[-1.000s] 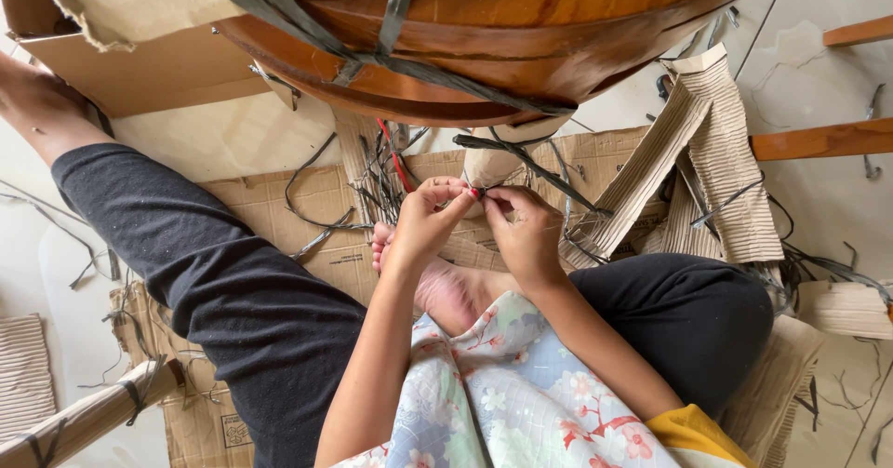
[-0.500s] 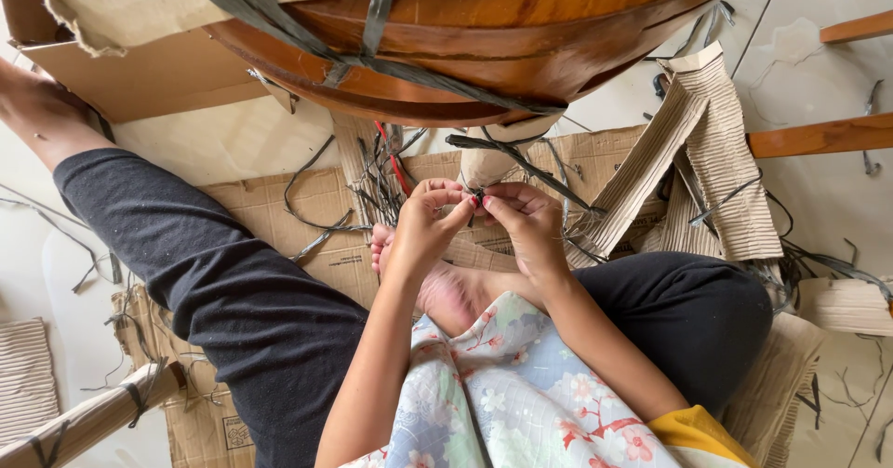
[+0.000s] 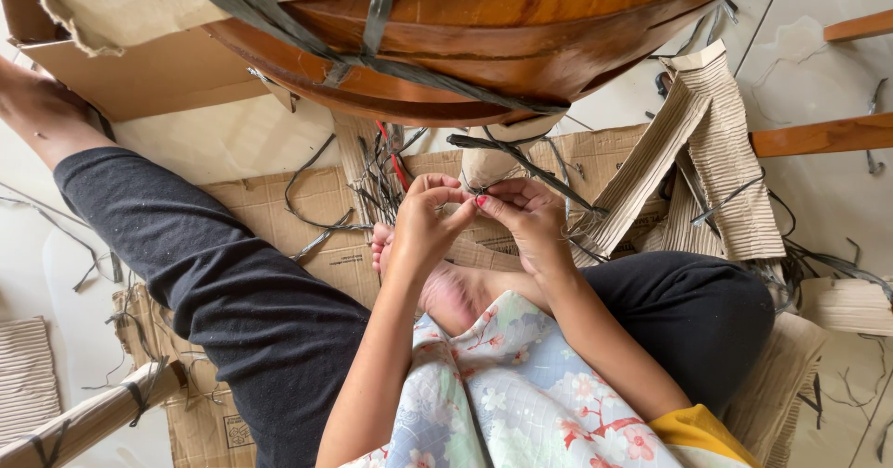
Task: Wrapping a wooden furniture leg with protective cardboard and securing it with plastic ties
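I sit on the floor with my legs spread. My left hand (image 3: 423, 221) and my right hand (image 3: 528, 217) meet fingertip to fingertip in front of me, both pinching a thin dark plastic strap (image 3: 521, 163) that runs up and right. The strap leads toward a large round wooden piece (image 3: 521, 31), glossy brown and bound with grey straps (image 3: 377, 17), partly wrapped in torn cardboard (image 3: 149, 3). My bare foot (image 3: 446, 291) lies just under my hands.
Flattened cardboard (image 3: 307, 207) covers the tiled floor, strewn with cut dark straps (image 3: 316, 217) and a red-handled tool (image 3: 398, 163). Corrugated cardboard sheets (image 3: 716, 152) lie to the right, wooden bars (image 3: 819, 135) beyond them. A strapped wooden piece (image 3: 84, 421) lies lower left.
My hands have stayed together at the strap, fingers shifting slightly; the view has drifted a little.
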